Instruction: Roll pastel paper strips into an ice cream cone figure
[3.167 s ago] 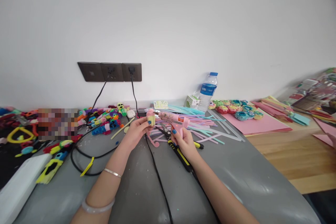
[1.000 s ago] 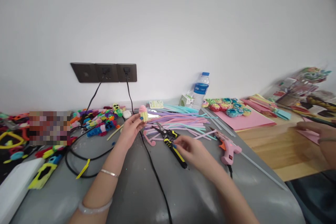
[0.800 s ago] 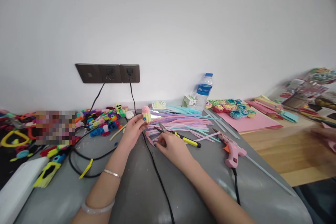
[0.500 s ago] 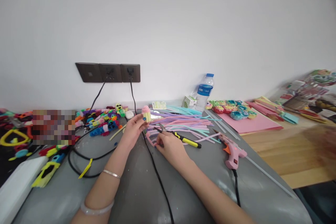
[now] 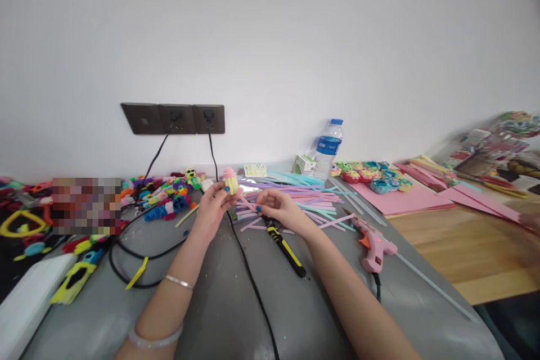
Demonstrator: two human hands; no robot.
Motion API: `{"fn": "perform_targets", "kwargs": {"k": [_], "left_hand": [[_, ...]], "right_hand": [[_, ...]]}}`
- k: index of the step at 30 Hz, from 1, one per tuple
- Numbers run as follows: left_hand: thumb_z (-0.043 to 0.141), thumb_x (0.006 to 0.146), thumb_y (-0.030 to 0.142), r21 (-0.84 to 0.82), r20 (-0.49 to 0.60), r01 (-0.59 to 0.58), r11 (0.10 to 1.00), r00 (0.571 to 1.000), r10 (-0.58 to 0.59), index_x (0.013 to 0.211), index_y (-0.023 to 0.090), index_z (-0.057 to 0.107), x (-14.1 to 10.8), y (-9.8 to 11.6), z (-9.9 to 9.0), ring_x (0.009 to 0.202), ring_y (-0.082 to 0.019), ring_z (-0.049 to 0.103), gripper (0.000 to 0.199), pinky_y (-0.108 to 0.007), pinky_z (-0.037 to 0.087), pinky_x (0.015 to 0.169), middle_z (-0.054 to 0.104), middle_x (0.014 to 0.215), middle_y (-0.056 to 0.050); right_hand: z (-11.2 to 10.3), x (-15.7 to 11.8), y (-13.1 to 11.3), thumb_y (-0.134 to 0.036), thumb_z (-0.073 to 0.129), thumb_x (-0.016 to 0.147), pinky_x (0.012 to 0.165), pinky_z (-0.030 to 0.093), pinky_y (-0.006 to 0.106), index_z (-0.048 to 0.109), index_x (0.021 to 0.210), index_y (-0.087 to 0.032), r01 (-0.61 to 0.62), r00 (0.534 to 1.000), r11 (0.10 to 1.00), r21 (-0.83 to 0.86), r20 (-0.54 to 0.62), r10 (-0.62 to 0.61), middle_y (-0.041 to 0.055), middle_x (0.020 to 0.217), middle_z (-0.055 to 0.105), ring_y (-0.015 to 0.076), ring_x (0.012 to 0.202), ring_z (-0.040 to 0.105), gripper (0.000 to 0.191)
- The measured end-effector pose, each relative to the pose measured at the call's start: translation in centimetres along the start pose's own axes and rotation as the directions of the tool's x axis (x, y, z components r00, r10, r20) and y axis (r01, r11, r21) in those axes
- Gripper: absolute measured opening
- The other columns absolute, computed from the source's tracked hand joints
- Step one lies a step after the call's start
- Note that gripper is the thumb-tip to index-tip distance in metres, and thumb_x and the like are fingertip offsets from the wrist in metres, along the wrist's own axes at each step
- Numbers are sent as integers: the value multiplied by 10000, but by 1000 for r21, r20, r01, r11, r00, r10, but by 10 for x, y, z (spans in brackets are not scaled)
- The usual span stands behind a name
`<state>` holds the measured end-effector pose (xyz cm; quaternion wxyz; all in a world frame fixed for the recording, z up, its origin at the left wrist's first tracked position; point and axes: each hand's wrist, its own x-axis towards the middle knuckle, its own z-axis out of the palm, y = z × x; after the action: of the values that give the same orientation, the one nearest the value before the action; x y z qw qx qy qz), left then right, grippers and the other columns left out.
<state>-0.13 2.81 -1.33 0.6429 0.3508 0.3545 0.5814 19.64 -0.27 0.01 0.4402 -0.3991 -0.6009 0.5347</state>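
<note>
"Two hands show in my far-off view. What is each one doing?"

"I see the left hand (image 5: 215, 203) pinching a small fuzzy toy (image 5: 230, 181), with fingers on its yellow part. The right hand (image 5: 279, 209) is pinching a pink strip (image 5: 248, 202) just beside it."

"Does the strip touch the toy?"

"It comes very close at the toy's low side. I cannot tell if they are joined."

"How would the toy feel?"

"Light and soft, I think, easy to squash and not slippery. I would hold it low, on the yellow part, and squeeze gently so the pink top keeps its shape. The strip looks bendy, so I would hold it near its end."

"Where is the toy, and how does it look?"

"It is held up, in front of the pile of fuzzy sticks (image 5: 301, 196). It is round and pink on top, and pale yellow with bumpy lines below."

"And farther out?"

"Black and yellow pliers (image 5: 289, 250) lie just below the right hand. Farther right, a pink glue gun (image 5: 373, 247) lies on the gray table (image 5: 337, 315)."
</note>
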Motion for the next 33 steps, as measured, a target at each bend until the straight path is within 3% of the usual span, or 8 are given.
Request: {"fn": "perform_targets", "kwargs": {"k": [4,8,12,19,25,33], "left_hand": [[814,644,315,-11,10,-98,995,995,98,786,214,479,2,-2,-4,770,-140,675,377,-258,518,715,694,804,9],[819,645,289,-3,4,-150,989,989,150,752,209,525,3,-2,-4,736,-122,651,323,-250,524,717,666,783,22],[824,630,286,-2,-13,-132,991,991,132,724,197,581,2,1,-3,739,-133,663,275,-250,531,714,658,733,17],[809,641,285,20,-4,-78,997,997,78,811,178,719,-1,1,1,753,-128,660,221,-255,550,748,691,784,-10],[887,555,356,14,3,-34,999,999,34,848,164,743,-2,0,0,765,-164,700,379,-261,567,715,727,815,-42],[907,527,364,47,-11,-53,997,998,54,769,162,731,-1,-5,0,689,-139,694,361,-235,569,670,709,721,-17]], "right_hand": [[-11,16,-7,-363,753,747,683,490,257,669,870,-169,13,1000,997,76,-11,-13,9,796,674,121,690,626,245],[-15,36,0,-343,799,700,639,490,228,688,870,-172,2,1000,985,172,-11,0,-9,778,669,96,635,616,266],[-12,46,13,-326,842,649,586,474,192,660,814,-174,-21,999,941,337,-32,33,-37,715,647,74,587,603,289],[-7,44,18,-313,871,613,594,487,188,646,749,-180,-4,992,888,460,-110,61,-26,718,670,76,600,604,295],[-7,42,13,-295,879,610,635,500,190,647,726,-187,75,985,865,496,-170,12,-37,724,660,71,614,603,281],[-1,45,20,-335,885,601,647,518,213,680,755,-198,111,982,848,518,-189,-13,-25,723,676,88,622,615,291]]}}
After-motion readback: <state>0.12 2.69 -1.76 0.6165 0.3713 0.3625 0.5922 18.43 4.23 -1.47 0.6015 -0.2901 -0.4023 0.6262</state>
